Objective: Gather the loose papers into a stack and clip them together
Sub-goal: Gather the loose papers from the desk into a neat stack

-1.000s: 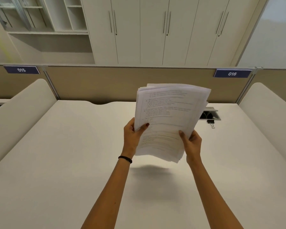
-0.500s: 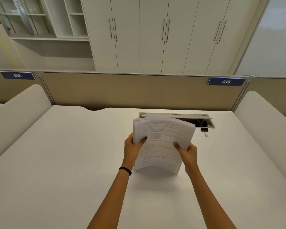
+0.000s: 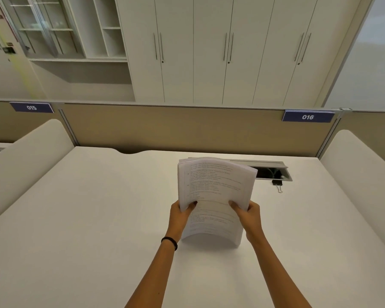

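A stack of printed white papers (image 3: 213, 192) stands upright on its bottom edge on the white desk (image 3: 98, 218), bowed slightly toward me. My left hand (image 3: 180, 213) grips its left edge, thumb on the front sheet. My right hand (image 3: 246, 213) grips the right edge the same way. A black binder clip (image 3: 277, 184) with silver wire handles lies on the desk to the right of the stack, just in front of the cable slot, apart from both hands.
An open metal cable slot (image 3: 269, 172) is set in the desk behind the stack. A tan partition (image 3: 187, 127) runs along the desk's far edge, with padded white dividers at the left (image 3: 27, 156) and right (image 3: 360, 165). White cabinets stand beyond.
The stack came down from mid-air and its bottom edge now rests on the desk. Both hands kept their grip on its sides.
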The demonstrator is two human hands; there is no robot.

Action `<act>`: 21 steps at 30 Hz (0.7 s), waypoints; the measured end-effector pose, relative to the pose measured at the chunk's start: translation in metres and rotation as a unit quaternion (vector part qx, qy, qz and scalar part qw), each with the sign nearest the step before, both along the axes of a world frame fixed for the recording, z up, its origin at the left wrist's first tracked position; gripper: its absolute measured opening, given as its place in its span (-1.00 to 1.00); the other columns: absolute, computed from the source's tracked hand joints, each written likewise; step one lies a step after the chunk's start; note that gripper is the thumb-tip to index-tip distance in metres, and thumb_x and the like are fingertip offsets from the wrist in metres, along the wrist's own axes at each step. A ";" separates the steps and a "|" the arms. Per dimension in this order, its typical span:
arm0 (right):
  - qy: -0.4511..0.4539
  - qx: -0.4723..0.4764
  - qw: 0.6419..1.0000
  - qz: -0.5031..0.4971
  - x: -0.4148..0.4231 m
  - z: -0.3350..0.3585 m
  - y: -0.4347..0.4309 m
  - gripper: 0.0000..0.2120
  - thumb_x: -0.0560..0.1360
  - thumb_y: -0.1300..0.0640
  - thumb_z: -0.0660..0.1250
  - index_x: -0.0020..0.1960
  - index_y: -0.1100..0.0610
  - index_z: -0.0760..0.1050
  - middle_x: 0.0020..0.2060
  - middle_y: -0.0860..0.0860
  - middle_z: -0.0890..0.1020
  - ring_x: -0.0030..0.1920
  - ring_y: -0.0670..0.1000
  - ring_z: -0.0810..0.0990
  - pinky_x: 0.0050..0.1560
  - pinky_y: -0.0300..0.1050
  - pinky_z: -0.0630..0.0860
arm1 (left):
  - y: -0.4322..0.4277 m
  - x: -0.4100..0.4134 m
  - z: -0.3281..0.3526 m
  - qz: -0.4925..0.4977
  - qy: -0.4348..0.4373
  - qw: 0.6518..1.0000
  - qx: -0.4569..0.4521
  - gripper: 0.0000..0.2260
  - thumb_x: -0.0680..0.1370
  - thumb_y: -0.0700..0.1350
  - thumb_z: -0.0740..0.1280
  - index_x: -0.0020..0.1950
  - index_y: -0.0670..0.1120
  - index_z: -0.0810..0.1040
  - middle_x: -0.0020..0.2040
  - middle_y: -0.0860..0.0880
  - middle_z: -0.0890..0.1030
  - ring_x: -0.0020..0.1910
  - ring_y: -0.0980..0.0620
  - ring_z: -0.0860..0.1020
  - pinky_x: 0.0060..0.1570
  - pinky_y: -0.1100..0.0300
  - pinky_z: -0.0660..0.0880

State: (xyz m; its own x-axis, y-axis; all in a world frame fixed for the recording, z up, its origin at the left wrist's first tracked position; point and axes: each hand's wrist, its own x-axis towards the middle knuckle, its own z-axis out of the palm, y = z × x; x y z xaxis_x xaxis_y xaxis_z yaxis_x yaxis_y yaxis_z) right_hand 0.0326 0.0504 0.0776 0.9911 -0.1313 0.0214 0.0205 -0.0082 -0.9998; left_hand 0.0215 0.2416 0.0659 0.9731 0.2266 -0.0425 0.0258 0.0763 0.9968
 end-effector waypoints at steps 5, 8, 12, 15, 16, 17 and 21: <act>-0.009 0.015 1.000 -0.012 0.002 0.006 0.004 -0.82 0.42 0.19 0.40 -0.02 0.25 0.56 -0.15 0.10 0.64 -0.16 0.10 0.63 -0.19 -0.07 0.60 | 0.004 -0.001 0.010 0.028 -0.024 0.999 0.003 -0.89 0.46 -0.12 0.41 -0.04 0.01 0.56 -0.12 -0.01 0.63 -0.12 0.00 0.61 -0.31 0.33 0.56; -0.008 0.017 1.000 -0.003 -0.001 0.005 0.003 -0.83 0.41 0.18 0.41 -0.01 0.19 0.56 -0.14 0.07 0.64 -0.14 0.06 0.63 -0.20 -0.10 0.60 | 0.006 -0.002 0.017 0.043 -0.055 0.997 0.028 -0.86 0.46 -0.10 0.40 -0.02 0.05 0.52 -0.10 0.03 0.61 -0.10 0.04 0.60 -0.32 0.36 0.55; -0.006 0.016 1.000 0.018 -0.006 0.007 0.002 -0.88 0.41 0.17 0.40 -0.07 0.05 0.54 -0.16 0.00 0.64 -0.15 0.04 0.62 -0.23 -0.15 0.58 | -0.001 0.006 0.045 0.092 -0.111 0.989 0.023 -0.76 0.52 -0.01 0.28 0.16 -0.01 0.40 -0.01 -0.02 0.57 -0.08 0.01 0.60 -0.30 0.34 0.56; -0.004 0.010 0.999 0.037 -0.005 0.008 0.001 -0.86 0.41 0.16 0.40 -0.05 0.02 0.54 -0.13 0.00 0.64 -0.11 0.05 0.62 -0.17 -0.09 0.60 | -0.009 0.017 0.077 0.140 -0.139 0.980 0.023 -0.76 0.57 0.05 0.18 0.18 0.00 0.37 -0.05 -0.01 0.55 -0.16 0.04 0.59 -0.34 0.39 0.53; -0.003 0.008 0.999 0.042 -0.005 0.008 0.001 -0.85 0.41 0.16 0.40 -0.04 0.02 0.53 -0.13 0.00 0.63 -0.10 0.05 0.62 -0.15 -0.08 0.60 | -0.011 0.022 0.086 0.156 -0.139 0.978 0.023 -0.77 0.57 0.07 0.17 0.16 0.00 0.38 -0.09 0.01 0.54 -0.21 0.06 0.58 -0.38 0.41 0.51; -0.003 0.004 0.999 0.047 -0.005 0.008 0.000 -0.84 0.41 0.17 0.40 -0.04 0.00 0.53 -0.12 0.00 0.63 -0.09 0.04 0.62 -0.15 -0.09 0.60 | -0.012 0.027 0.092 0.170 -0.128 0.977 0.020 -0.78 0.57 0.09 0.17 0.14 0.01 0.39 -0.13 0.01 0.53 -0.24 0.06 0.56 -0.42 0.39 0.49; -0.005 -0.005 0.998 0.065 -0.004 0.008 -0.002 -0.82 0.41 0.18 0.40 -0.05 -0.03 0.52 -0.13 -0.03 0.62 -0.09 0.00 0.61 -0.17 -0.15 0.59 | -0.011 0.040 0.095 0.185 -0.082 0.979 0.015 -0.84 0.56 0.01 0.22 0.12 0.05 0.39 -0.13 -0.10 0.55 -0.24 -0.01 0.57 -0.32 0.19 0.53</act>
